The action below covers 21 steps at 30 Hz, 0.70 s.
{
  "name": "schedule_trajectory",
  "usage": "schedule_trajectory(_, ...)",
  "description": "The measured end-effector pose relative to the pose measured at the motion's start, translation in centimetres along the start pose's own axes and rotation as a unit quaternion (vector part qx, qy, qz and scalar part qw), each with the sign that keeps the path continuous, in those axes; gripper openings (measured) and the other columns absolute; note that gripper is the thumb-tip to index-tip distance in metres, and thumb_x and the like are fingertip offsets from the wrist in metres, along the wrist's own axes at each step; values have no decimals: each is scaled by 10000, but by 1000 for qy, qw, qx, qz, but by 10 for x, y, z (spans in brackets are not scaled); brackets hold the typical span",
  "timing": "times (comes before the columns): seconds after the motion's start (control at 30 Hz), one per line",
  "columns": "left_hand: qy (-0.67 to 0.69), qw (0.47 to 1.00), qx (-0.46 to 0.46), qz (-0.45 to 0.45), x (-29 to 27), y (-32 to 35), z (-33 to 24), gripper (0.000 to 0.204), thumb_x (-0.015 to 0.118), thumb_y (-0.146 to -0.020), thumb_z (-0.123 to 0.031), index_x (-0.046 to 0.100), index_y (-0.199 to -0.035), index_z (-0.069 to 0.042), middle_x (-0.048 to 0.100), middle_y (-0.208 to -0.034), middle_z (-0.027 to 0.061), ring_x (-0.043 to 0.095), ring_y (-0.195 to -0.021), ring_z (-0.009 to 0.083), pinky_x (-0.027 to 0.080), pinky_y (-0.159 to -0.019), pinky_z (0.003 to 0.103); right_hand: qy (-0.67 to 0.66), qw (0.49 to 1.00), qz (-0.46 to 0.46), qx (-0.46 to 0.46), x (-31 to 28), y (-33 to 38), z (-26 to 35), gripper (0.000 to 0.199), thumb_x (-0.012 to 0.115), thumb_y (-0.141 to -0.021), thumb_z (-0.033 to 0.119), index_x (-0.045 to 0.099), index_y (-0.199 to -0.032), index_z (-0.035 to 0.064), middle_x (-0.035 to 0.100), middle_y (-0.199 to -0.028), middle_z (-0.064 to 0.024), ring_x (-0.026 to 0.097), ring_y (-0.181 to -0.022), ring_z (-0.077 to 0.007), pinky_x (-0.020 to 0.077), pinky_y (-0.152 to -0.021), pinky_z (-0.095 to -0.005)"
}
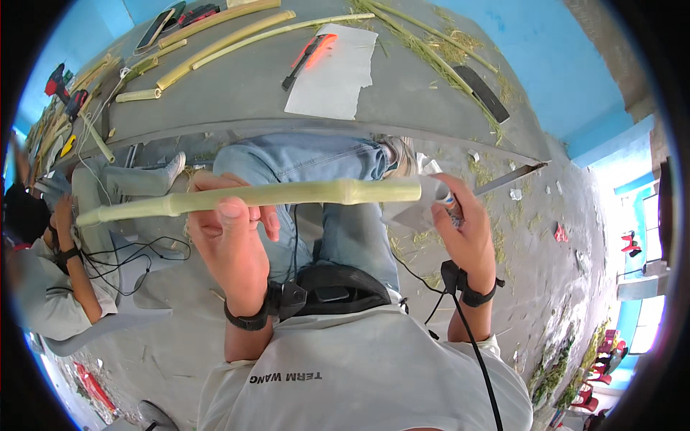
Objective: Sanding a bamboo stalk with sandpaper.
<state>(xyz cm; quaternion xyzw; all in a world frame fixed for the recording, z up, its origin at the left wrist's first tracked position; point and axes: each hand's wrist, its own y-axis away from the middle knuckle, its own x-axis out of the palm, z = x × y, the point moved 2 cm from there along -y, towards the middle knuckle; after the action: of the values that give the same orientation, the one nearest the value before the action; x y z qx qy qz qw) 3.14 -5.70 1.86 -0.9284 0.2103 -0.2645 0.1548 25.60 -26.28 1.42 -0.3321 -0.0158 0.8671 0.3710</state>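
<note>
A pale green bamboo stick (302,193) with raised joints lies level across the view above my lap. My left hand (233,241) is closed around it left of the middle, with the thumb on the near side. At the stick's right end, my right hand (468,233) pinches a whitish sheet (418,210), curled, with some print on it. The sheet is right by the stick's end; whether it touches cannot be told. On the table ahead, an orange and black utility knife (310,59) rests on a torn-edged whitish sheet (338,90).
The grey table (237,100) carries several bamboo lengths (223,50), a dark flat block (481,93), a phone (154,30) and a red-black power drill (66,92). A co-worker (68,280) sits at left. Black cables run from my wrist straps. Plant scraps litter the floor (532,237).
</note>
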Motion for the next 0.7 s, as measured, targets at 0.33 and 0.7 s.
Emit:
schedule_trajectory(0.33,51,998,-8,43,14,9,4,362,740,-987,-305,495,-935,-44,546,-737,57,558,-520,144,404,-438,269,-182,958,189,-115,22,-9,41,412,638,-1033,415,720,-1052,12,646,-709,-24,581,-624,-142,431,-570,-301)
schedule_trajectory(0.7,73,993,-52,75,19,12,7,246,703,-1012,-195,516,-966,-41,568,-727,53,569,-531,128,423,-452,248,-363,919,150,36,28,-10,50,327,659,-1045,353,716,-1019,33,657,-843,12,548,-701,-50,402,-610,-230)
